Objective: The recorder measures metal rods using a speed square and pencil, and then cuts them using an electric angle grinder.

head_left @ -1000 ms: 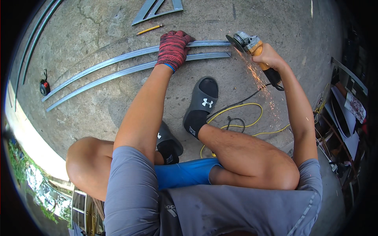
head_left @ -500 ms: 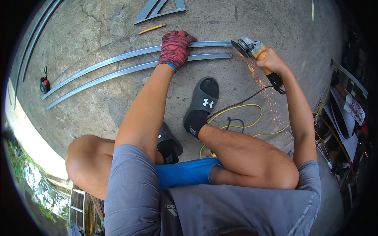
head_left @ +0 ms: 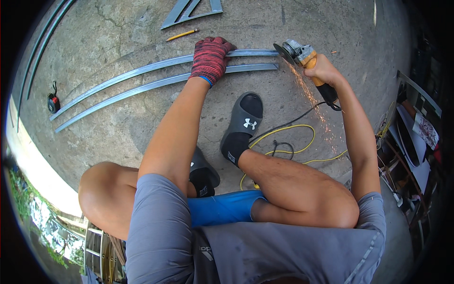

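My left hand (head_left: 210,59), in a red and black knit glove, is closed over the farther of two long grey metal bars (head_left: 137,72) and presses it to the concrete. The nearer bar (head_left: 132,93) lies alongside, its right end cut at a slant. Bare-skinned, my right hand (head_left: 325,71) grips a yellow and black angle grinder (head_left: 308,57). Its disc (head_left: 283,53) meets the right end of the farther bar. Orange sparks (head_left: 309,92) stream from there toward me, along the near side of the grinder.
Beyond the bars lie a yellow pencil (head_left: 182,35) and an angled metal frame (head_left: 215,6). A tape measure (head_left: 54,102) sits by the bars' left ends. Near my sandalled foot (head_left: 245,116) loop a black cord and a yellow cord (head_left: 313,133). Clutter (head_left: 416,156) lines the right side.
The grinder and my right hand have shifted slightly left, and the spark stream has moved a little. My left hand and the bars stay in place.
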### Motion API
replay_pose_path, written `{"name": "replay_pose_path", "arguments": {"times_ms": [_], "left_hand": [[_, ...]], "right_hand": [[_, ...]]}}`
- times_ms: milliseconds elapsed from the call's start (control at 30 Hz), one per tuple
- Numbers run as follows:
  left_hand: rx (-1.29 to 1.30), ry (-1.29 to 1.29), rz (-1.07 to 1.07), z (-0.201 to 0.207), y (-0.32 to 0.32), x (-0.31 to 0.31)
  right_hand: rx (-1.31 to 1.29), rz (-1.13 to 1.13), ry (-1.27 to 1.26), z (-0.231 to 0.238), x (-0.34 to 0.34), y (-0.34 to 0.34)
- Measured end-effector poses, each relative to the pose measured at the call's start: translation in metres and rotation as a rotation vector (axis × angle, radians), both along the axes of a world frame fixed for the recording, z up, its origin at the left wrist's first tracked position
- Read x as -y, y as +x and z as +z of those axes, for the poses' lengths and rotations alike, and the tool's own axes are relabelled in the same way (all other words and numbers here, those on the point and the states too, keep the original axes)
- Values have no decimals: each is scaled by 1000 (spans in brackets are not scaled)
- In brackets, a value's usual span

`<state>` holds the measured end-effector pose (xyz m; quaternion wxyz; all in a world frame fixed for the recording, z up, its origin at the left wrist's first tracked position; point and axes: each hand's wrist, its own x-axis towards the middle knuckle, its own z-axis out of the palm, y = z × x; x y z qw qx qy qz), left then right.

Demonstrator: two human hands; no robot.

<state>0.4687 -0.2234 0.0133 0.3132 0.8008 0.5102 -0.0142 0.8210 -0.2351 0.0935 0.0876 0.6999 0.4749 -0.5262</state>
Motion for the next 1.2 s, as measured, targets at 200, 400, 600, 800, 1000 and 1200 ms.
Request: {"name": "replay_pose_path", "arguments": {"times_ms": [200, 400, 600, 800, 1000, 1200], "left_hand": [[4, -22, 4, 1, -1, 0], [22, -28, 1, 3, 1, -1], [19, 4, 10, 2, 1, -1], [-4, -42, 1, 5, 2, -2], [7, -16, 8, 3, 1, -1], [12, -18, 19, 0, 0, 0]], "right_hand": [[42, 13, -33, 2, -5, -4], [-10, -22, -17, -2, -2, 1], [16, 18, -23, -1, -5, 0], [-14, -3, -23, 3, -4, -1], [19, 22, -58, 7, -3, 1], [40, 11, -51, 5, 6, 7]]}}
